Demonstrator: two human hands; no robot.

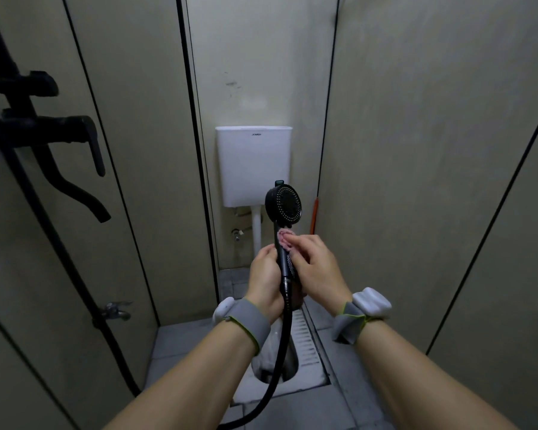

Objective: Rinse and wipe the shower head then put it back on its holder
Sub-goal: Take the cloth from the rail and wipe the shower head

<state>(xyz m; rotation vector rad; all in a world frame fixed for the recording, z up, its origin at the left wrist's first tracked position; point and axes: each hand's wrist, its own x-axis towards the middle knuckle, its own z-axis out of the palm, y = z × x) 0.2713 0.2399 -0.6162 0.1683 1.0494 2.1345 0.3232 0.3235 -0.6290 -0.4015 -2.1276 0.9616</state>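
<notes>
Both hands are raised in front of me at the middle of the view. My left hand (265, 274) is curled round the lower handle of the black shower head (284, 202) and grips it, holding it upright with the nozzle face turned towards me. My right hand (316, 265) pinches a small pink cloth (284, 238) between fingers and thumb and presses it against the neck of the shower head, just below the round face. I note the shower head is off its holder and well apart from the black fittings on the left wall. A black hose (280, 361) hangs from the base of the handle, loops down between my forearms and leaves the bottom edge of the view. Each wrist carries a grey band with a white device, left (246, 321) and right (364, 308). On the left wall I see a black mixer tap (53, 131) with its lever hanging down and a curved spout below it; lower on the same wall sits a small chrome tap (116, 310). Behind the shower head, on the far wall, is a white cistern (249, 162) with a white pipe (256, 231) running down from it. Below my hands a white squat toilet (261, 386) is set in the grey tiled floor (180, 346), with a slotted drain strip (305, 339) beside it on the right. An orange handle (314, 215) leans in the far right corner.
</notes>
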